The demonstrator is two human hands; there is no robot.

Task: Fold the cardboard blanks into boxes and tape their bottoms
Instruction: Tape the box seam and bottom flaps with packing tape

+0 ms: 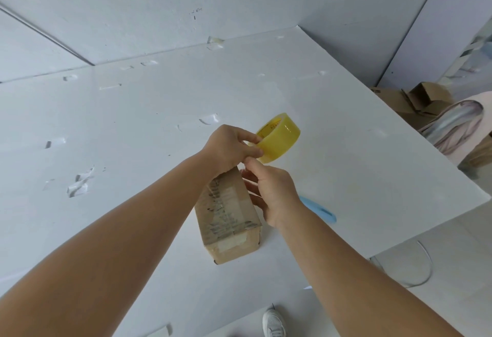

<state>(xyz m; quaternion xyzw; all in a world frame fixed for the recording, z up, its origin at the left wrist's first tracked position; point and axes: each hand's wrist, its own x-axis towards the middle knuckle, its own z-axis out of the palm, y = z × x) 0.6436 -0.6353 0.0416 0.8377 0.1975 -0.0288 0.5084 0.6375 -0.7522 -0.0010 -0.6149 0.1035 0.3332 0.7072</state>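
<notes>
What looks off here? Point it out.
The box carries wrinkled, patchy tape along its top, with a torn pale patch near the front edge. Stray tape scraps stick to the table. Crumpled cardboard lies heaped beyond the table's right edge.

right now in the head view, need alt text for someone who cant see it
A person's left hand holds a yellow tape roll above a taped cardboard box on a white table, while the right hand pinches near the roll's edge. A blue tool lies beside the box.
</notes>
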